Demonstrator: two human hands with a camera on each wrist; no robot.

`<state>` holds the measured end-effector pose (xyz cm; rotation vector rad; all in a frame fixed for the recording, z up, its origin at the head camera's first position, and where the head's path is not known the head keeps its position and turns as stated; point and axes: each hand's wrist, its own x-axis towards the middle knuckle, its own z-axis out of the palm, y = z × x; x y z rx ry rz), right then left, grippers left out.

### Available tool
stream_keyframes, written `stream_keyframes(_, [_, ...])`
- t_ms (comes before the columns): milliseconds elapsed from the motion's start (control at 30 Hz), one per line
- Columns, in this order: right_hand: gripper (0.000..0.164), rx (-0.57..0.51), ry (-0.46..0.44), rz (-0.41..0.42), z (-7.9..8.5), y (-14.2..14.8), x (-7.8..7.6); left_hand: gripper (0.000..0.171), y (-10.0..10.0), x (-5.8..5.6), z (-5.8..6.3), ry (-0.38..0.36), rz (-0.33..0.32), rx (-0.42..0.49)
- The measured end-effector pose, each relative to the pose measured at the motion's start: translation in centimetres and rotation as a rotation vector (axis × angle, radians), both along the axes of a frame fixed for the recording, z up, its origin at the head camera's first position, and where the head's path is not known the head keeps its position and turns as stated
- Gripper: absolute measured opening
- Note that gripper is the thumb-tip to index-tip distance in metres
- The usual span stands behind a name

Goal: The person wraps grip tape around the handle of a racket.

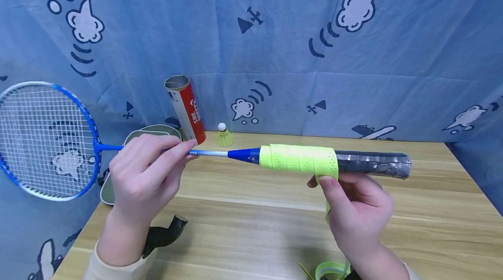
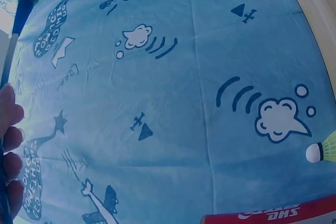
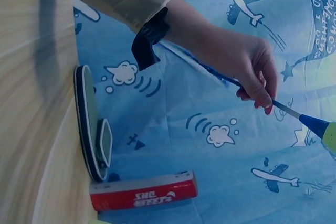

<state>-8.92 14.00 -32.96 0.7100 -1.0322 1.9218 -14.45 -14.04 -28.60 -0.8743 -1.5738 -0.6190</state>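
A blue and white badminton racket (image 1: 95, 146) is held level above the table, its strung head at the left. My left hand (image 1: 147, 175) pinches the thin shaft between thumb and fingers; the right wrist view also shows this left hand (image 3: 247, 69) on the shaft. Neon-yellow perforated grip tape (image 1: 296, 158) is wound in overlapping turns from the blue cone over part of the handle. The dark handle end (image 1: 373, 164) is uncovered. Below the handle, my right hand (image 1: 359, 210) pinches the tape's loose length between thumb and fingers, and the tape hangs down behind the thumb.
A red and white shuttlecock tube (image 1: 185, 109) stands open-topped at the back of the wooden table (image 1: 243, 219). Beside it is a yellow shuttlecock (image 1: 224, 135). A green case (image 1: 108, 190) lies behind my left hand. Patterned blue cloth (image 1: 275, 53) hangs behind the table.
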Motion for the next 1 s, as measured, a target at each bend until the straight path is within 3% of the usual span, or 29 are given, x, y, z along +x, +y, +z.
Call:
stream_keyframes(100, [0.013, 0.011, 0.024, -0.020, 0.1, -0.2, 0.0, 0.027, 0.0, -0.1, -0.1, -0.001, 0.015, 0.009])
stream_keyframes(200, [0.011, 0.007, 0.028, -0.004, 0.3, -0.2, -0.1, 0.028, -0.1, -0.1, -0.1, 0.009, -0.015, 0.003])
stream_keyframes(367, [0.008, -0.016, 0.006, 0.029, 0.1, 0.2, -0.2, 0.031, -0.7, 0.0, 0.0, -0.017, -0.059, -0.076])
stream_keyframes(500, [0.015, -0.002, -0.017, -0.003, 0.1, 0.3, -0.2, 0.029, -1.2, 0.3, 0.2, -0.036, -0.061, -0.140])
stream_keyframes(700, [0.009, 0.039, -0.045, -0.013, 0.2, 0.3, -0.2, 0.026, -1.2, 0.3, 0.2, -0.028, -0.081, -0.130])
stream_keyframes(867, [0.009, 0.034, -0.056, -0.007, 0.1, 0.3, -0.2, 0.028, -1.2, 0.4, 0.2, -0.059, -0.036, -0.122])
stream_keyframes(1000, [0.009, 0.025, -0.051, -0.007, 0.0, 0.2, -0.2, 0.025, -1.1, 0.6, 0.1, -0.082, 0.044, -0.081])
